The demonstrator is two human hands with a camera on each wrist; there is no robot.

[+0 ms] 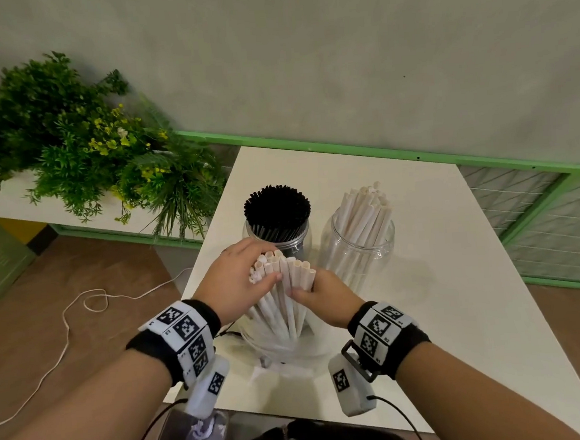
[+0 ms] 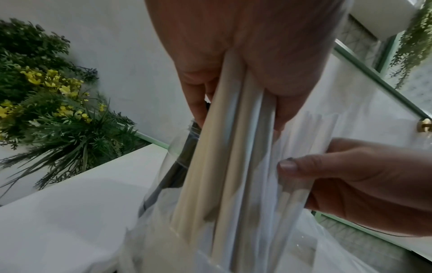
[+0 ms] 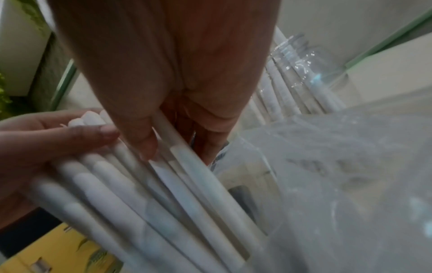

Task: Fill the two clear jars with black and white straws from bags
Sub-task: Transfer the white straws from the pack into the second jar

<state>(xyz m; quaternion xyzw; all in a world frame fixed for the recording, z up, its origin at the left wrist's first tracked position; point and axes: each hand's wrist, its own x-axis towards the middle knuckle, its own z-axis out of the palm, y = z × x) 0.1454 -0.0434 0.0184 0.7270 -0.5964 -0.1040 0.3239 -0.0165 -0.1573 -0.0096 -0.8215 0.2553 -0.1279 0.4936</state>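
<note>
Two clear jars stand on the white table (image 1: 440,278). The left jar (image 1: 297,245) is packed with black straws (image 1: 277,208). The right jar (image 1: 359,249) (image 3: 301,73) holds white straws (image 1: 363,211). In front of them a bundle of white straws (image 1: 284,302) (image 2: 233,157) (image 3: 163,194) sticks up out of a clear plastic bag (image 1: 277,354) (image 3: 346,184). My left hand (image 1: 261,264) (image 2: 238,77) grips the top of the bundle from the left. My right hand (image 1: 307,285) (image 3: 175,140) pinches the same straws from the right, thumb on the near side.
A planter of green and yellow foliage (image 1: 81,145) stands left of the table. A white cord (image 1: 81,303) lies on the brown floor. A green rail (image 1: 345,147) runs along the wall behind. Bare tabletop lies to the right of the jars.
</note>
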